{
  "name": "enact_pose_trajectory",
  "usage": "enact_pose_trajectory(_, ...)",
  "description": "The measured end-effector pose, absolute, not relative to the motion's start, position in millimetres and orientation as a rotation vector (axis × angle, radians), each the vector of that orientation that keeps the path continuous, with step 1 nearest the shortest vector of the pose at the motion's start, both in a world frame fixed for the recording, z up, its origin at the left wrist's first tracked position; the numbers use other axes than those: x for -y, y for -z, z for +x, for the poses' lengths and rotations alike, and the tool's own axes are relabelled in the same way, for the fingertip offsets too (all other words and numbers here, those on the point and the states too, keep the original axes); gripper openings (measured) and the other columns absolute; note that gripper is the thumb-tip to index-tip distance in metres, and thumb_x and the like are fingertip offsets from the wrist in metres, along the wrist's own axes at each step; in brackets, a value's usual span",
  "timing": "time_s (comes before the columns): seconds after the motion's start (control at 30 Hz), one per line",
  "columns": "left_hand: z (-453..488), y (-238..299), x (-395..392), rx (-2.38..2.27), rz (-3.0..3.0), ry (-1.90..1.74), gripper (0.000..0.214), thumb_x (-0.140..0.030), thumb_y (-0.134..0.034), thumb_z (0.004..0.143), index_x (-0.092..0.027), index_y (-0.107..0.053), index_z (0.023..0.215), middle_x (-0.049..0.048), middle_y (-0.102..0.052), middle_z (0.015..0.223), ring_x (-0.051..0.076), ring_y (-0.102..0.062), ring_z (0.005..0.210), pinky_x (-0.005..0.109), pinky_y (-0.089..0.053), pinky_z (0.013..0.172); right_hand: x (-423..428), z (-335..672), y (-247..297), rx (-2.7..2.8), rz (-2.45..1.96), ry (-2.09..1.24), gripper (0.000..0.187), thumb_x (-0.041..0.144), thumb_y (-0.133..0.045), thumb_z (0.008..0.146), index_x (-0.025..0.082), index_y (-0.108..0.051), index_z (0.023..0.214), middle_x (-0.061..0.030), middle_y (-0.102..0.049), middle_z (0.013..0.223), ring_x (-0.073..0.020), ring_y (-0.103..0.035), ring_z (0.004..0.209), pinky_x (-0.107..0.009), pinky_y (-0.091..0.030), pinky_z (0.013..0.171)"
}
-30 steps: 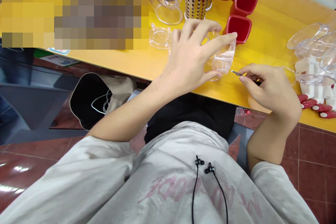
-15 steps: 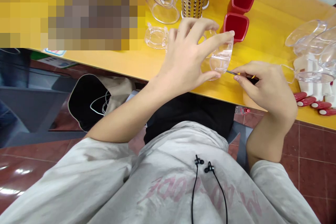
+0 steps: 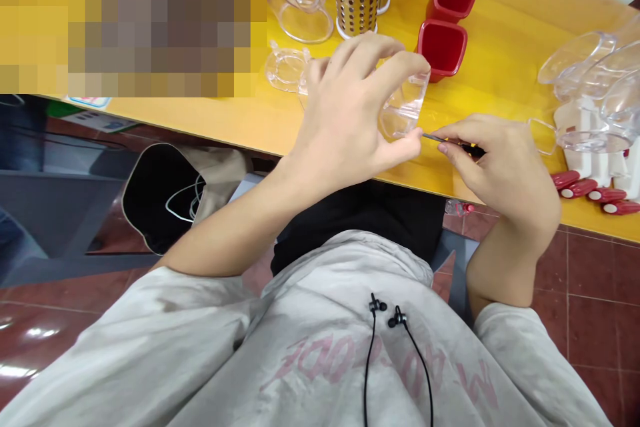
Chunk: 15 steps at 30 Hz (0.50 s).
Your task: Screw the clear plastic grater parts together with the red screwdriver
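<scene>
My left hand (image 3: 350,107) is curved round a clear plastic part (image 3: 413,99), index finger at its upper edge and thumb at its lower right edge. The palm and fingers cover much of that part. From the right, my right hand (image 3: 505,160) pinches a slim dark tool (image 3: 433,138) with a narrow blade and a black handle. The blade points left, its tip beside my left thumb and close to the part's lower edge. Whether it touches the plastic I cannot tell. A clear ring-shaped piece (image 3: 286,71) lies left of my left hand.
Behind the hands stand red square cups (image 3: 444,47) and a perforated metal drum (image 3: 356,3). Clear plastic housings (image 3: 595,93) and white parts with red ends (image 3: 607,195) occupy the right of the yellow table (image 3: 505,47). An open bag (image 3: 160,197) is below the table edge.
My left thumb has come up against the lower right edge of the clear part, beside the tool tip. The whole view has shifted slightly; the tool stays in my right hand.
</scene>
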<state>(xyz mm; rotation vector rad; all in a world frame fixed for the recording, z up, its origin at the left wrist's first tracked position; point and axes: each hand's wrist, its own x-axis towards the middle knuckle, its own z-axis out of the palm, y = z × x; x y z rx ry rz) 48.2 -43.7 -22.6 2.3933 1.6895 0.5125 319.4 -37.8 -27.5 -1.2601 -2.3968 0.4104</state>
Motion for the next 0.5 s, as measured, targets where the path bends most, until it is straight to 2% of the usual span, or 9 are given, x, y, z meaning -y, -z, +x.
enact_pose_trajectory(0.1, 43, 29, 42, -1.624, 2.404, -0.694, 0.079, -0.068, -0.058, 0.108, -0.037, -0.070, 0.180, 0.0081, -0.065, 0.189, 0.043, -0.057, 0.179, 0.073, -0.054, 0.139, 40, 316, 28, 2.412, -1.241, -0.419, 0.033, 0.016, -0.073, 0.114, 0.032, -0.098, 0.128, -0.0107, -0.097, 0.117, -0.0367, -0.089, 0.105, -0.054, -0.068, 0.097)
enact_pose_trajectory(0.17, 40, 34, 39, -1.580, 2.438, -0.783, 0.079, -0.068, -0.056, 0.109, -0.033, -0.074, 0.178, 0.0115, -0.070, 0.185, 0.043, -0.062, 0.174, 0.075, -0.057, 0.135, 41, 313, 28, 2.416, -1.225, -0.432, 0.039, 0.013, -0.069, 0.113, 0.031, -0.098, 0.133, -0.0106, -0.097, 0.119, -0.0361, -0.090, 0.106, -0.053, -0.068, 0.099)
enact_pose_trajectory(0.27, 32, 41, 33, -1.496, 2.515, -0.844, 0.078, -0.066, -0.054, 0.111, -0.037, -0.074, 0.181, 0.0096, -0.071, 0.184, 0.041, -0.064, 0.174, 0.075, -0.060, 0.132, 43, 311, 28, 2.427, -1.213, -0.447, 0.041, 0.013, -0.067, 0.114, 0.030, -0.098, 0.134, -0.0106, -0.097, 0.123, -0.0361, -0.090, 0.109, -0.053, -0.067, 0.101)
enact_pose_trajectory(0.37, 19, 48, 21, -1.332, 2.584, -0.906, 0.076, -0.061, -0.058, 0.111, -0.038, -0.073, 0.182, 0.0065, -0.070, 0.186, 0.038, -0.063, 0.177, 0.070, -0.056, 0.144, 45, 311, 27, 2.440, -1.209, -0.474, 0.040, 0.015, -0.068, 0.114, 0.031, -0.097, 0.136, -0.0102, -0.098, 0.128, -0.0356, -0.090, 0.110, -0.052, -0.066, 0.100)
enact_pose_trajectory(0.43, 9, 51, 13, -1.229, 2.611, -0.933, 0.079, -0.057, -0.063, 0.107, -0.036, -0.073, 0.183, 0.0050, -0.070, 0.187, 0.038, -0.063, 0.177, 0.068, -0.051, 0.153, 47, 310, 26, 2.433, -1.208, -0.521, 0.039, 0.015, -0.069, 0.114, 0.031, -0.096, 0.136, -0.0092, -0.098, 0.119, -0.0335, -0.089, 0.102, -0.049, -0.065, 0.096)
enact_pose_trajectory(0.5, 2, 53, 7, -1.184, 2.613, -0.942, 0.078, -0.056, -0.065, 0.106, -0.040, -0.074, 0.182, 0.0016, -0.071, 0.187, 0.038, -0.064, 0.177, 0.067, -0.048, 0.156, 48, 308, 24, 2.430, -1.200, -0.588, 0.032, 0.016, -0.070, 0.115, 0.030, -0.096, 0.127, -0.0066, -0.094, 0.103, -0.0296, -0.083, 0.088, -0.046, -0.061, 0.089)
